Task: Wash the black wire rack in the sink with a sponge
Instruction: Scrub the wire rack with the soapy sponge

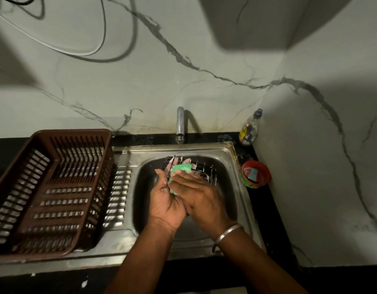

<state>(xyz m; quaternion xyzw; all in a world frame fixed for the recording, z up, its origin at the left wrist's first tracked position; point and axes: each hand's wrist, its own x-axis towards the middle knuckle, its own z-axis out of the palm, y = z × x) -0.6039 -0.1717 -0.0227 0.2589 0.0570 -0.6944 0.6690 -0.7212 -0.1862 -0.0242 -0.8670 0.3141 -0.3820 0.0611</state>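
Scrubbing step: both hands are working over the sink [230, 153], the left hand [165, 200] and right hand [196, 192] together clasping the green sponge [182, 168] against the soapy black wire rack [206, 171] standing in the basin. Next probably comes rinsing under the tap [180, 126].

Green sponge [182, 169]; black rack [204, 170]; brown basket [56, 187].
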